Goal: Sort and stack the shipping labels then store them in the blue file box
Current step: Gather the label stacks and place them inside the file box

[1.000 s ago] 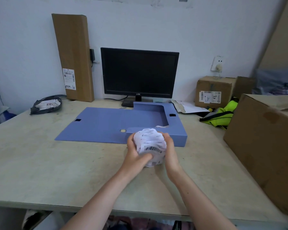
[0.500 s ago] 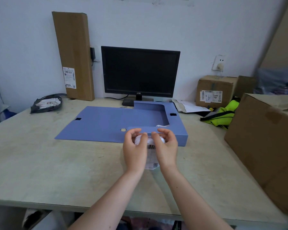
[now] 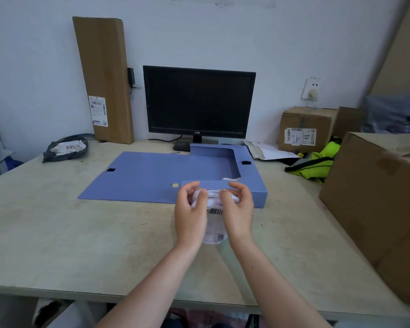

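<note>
A stack of white shipping labels (image 3: 214,218) with barcodes stands upright between my two hands, just in front of the blue file box (image 3: 253,185). My left hand (image 3: 190,213) grips its left side and my right hand (image 3: 237,213) its right side, fingers curled over the top edge. The box lies open on the table, its lid (image 3: 149,176) flat to the left. A bit of white paper (image 3: 230,179) shows inside the box near its front wall. Most of the stack is hidden behind my hands.
A dark monitor (image 3: 199,104) stands behind the box. A tall carton (image 3: 103,79) leans on the wall at left, beside a black bag of labels (image 3: 66,149). Right: a small labelled carton (image 3: 304,129), a yellow-green vest (image 3: 317,163), a big cardboard box (image 3: 376,209).
My hands have turned the label stack upright and closed over its top, so my hands' backs face me; they also moved slightly toward the box.
</note>
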